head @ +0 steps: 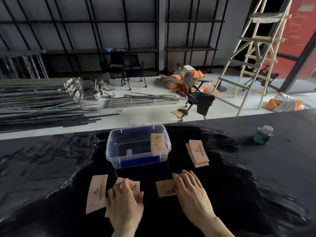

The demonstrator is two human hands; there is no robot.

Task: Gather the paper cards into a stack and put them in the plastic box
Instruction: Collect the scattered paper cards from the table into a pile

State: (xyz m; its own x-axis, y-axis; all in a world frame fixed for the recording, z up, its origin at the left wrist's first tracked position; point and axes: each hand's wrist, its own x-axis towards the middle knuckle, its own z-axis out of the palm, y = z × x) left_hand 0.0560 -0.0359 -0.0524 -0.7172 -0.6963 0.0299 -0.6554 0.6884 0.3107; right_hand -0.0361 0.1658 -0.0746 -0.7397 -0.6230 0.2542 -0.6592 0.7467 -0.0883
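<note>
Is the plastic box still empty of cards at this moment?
No, one paper card already leans against the right inner wall of the plastic box.

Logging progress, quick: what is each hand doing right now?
Left hand: curled over tan paper cards on the black table; its grip cannot be told.
Right hand: open, flat on one tan paper card.

No print here can be read. The tan paper cards [198,153] carry a small dark logo and lines of characters, too blurred to make out. The green-labelled round tin [263,135] and the orange-and-white sacks [285,103] show markings, equally unreadable.
</note>
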